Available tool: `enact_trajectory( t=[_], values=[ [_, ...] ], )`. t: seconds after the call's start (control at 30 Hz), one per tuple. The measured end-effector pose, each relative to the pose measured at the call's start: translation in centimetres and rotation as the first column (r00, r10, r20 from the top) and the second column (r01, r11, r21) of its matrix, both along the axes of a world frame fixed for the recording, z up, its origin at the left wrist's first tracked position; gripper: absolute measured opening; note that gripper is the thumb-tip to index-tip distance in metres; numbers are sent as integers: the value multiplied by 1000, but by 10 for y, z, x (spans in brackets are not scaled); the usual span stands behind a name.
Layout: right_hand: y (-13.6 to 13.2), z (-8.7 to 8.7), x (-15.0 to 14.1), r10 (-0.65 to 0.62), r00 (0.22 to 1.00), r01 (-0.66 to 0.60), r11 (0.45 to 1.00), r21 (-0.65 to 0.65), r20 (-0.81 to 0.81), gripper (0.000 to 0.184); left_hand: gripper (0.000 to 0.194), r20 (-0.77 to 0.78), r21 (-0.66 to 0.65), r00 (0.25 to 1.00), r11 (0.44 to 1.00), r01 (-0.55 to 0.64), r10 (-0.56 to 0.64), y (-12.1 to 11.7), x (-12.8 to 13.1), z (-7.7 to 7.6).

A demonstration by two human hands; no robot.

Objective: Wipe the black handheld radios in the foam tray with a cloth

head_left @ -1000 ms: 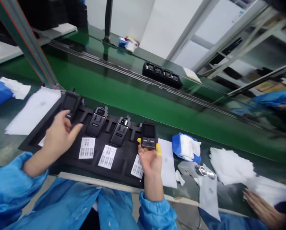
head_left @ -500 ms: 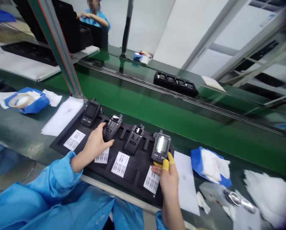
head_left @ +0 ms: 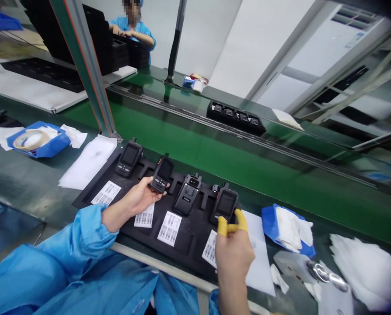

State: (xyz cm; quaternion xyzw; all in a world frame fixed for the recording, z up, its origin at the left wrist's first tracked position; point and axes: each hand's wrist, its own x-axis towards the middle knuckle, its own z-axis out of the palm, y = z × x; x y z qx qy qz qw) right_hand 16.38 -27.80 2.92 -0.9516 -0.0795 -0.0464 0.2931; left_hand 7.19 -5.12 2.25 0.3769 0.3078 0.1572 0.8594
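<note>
A black foam tray (head_left: 195,245) holds a row of handheld radios and several printed label sheets. My left hand (head_left: 139,195) grips the second radio (head_left: 162,173) by its lower end, screen up and tilted above its slot. The third radio (head_left: 186,195) lies back side up, and the leftmost radio (head_left: 129,158) rests screen up. Over at the right end, my right hand (head_left: 235,249), with yellow finger cots, has its fingers apart at the lower edge of the fourth radio (head_left: 226,203), which lies screen up in the tray. One label sheet (head_left: 210,248) is partly behind that hand.
Blue boxes with white paper flank the tray; the left box (head_left: 40,139) holds a tape roll, the right box (head_left: 289,229) wipes. A metal-topped bottle (head_left: 320,271) lies at right. Beyond the green belt (head_left: 169,131) sits another black tray (head_left: 236,118). A co-worker (head_left: 134,33) stands far back.
My left hand has turned the second radio from back side up to screen up. The fourth radio has gone from tilted in my right hand to lying flatter, and that hand's fingers have spread.
</note>
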Motion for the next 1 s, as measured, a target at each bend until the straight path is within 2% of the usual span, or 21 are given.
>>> enact_trajectory(
  t=[0.1, 0.17, 0.27, 0.33, 0.43, 0.5, 0.53, 0.57, 0.6, 0.63, 0.67, 0.7, 0.73, 0.77, 0.8, 0.9, 1.0],
  values=[
    [25, -1, -18, 181, 983, -178, 983, 50, -46, 62, 27, 12, -40, 999, 998, -39, 40, -1, -5, -6],
    [45, -10, -26, 266, 963, -266, 964, 7, -44, 70, 25, 14, -35, 998, 997, -64, 65, -1, -10, -9],
    [69, -28, -31, 290, 957, -290, 950, -111, -19, 87, 21, 8, 0, 996, 996, -85, 85, 3, -15, -13],
    [77, -34, -32, 269, 963, -270, 955, -126, -25, 91, 19, 10, 30, 996, 995, -93, 93, 5, -17, -15],
    [77, -34, -33, 197, 978, -200, 979, -42, -66, 89, 20, 9, 59, 996, 995, -84, 84, 6, -16, -16],
    [72, -30, -33, 157, 978, -145, 985, 94, -135, 90, 21, 0, 66, 998, 996, -68, 68, 6, -13, -16],
    [69, -28, -33, 148, 972, -110, 973, 204, -182, 90, 21, -7, 68, 998, 996, -60, 61, 6, -12, -17],
    [67, -27, -32, 154, 959, -66, 938, 341, -237, 89, 21, -16, 73, 998, 996, -56, 57, 6, -10, -18],
    [65, -26, -31, 173, 941, -7, 870, 493, -292, 85, 20, -25, 80, 998, 995, -54, 56, 7, -9, -19],
    [65, -26, -30, 209, 914, 70, 762, 644, -347, 79, 20, -35, 89, 998, 994, -56, 59, 7, -8, -21],
    [65, -26, -29, 261, 882, 154, 628, 763, -393, 70, 19, -43, 101, 997, 993, -60, 64, 7, -7, -22],
    [67, -26, -27, 319, 847, 232, 498, 835, -426, 59, 19, -51, 115, 996, 991, -64, 70, 7, -7, -23],
    [70, -27, -25, 377, 811, 295, 397, 869, -447, 48, 19, -55, 129, 996, 989, -66, 74, 7, -7, -24],
    [73, -27, -23, 425, 778, 339, 334, 879, -462, 40, 20, -55, 142, 996, 988, -64, 73, 6, -7, -24],
    [75, -27, -21, 464, 747, 369, 306, 878, -476, 35, 21, -52, 156, 996, 986, -57, 66, 5, -7, -23],
    [78, -30, -16, 547, 680, 391, 294, 872, -489, 30, 21, -33, 216, 999, 976, -12, 19, 0, -9, -18],
    [73, -35, -14, 537, 694, 381, 293, 877, -481, 31, 26, -51, 329, 999, 944, 23, -7, -1, -12, -15]
  ],
)
